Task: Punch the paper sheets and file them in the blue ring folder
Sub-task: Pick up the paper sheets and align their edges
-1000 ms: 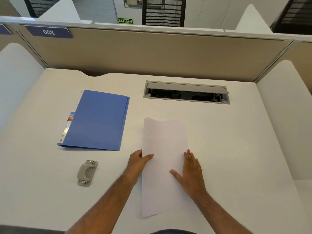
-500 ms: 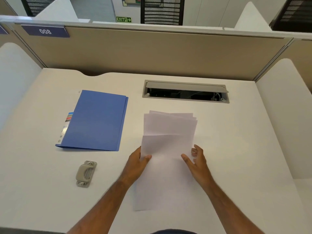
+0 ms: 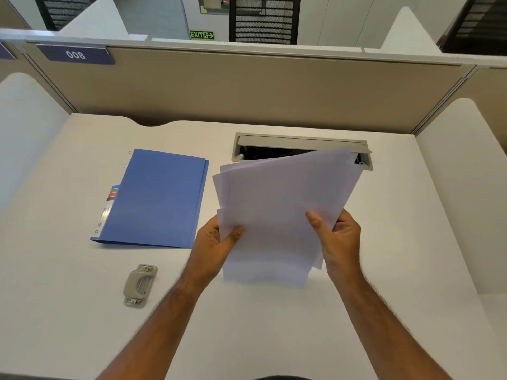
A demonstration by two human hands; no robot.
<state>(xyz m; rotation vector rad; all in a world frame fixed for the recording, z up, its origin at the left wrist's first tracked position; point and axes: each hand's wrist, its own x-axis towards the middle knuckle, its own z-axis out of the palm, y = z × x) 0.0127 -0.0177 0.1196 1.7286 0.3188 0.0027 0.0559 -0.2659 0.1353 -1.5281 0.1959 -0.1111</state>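
Above the desk I pinch the fanned paper sheets with my left hand and right hand; the punch lies near-left, nearer my left hand, long axis front-to-back.

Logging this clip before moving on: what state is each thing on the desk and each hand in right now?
paper sheets: fanned unevenly, lifted off the desk, held by both hands
left hand: grips the sheets' left edge
right hand: grips the sheets' right edge
blue folder: closed, flat on the desk
hole punch: untouched, lying on the desk
cable hatch: lid open
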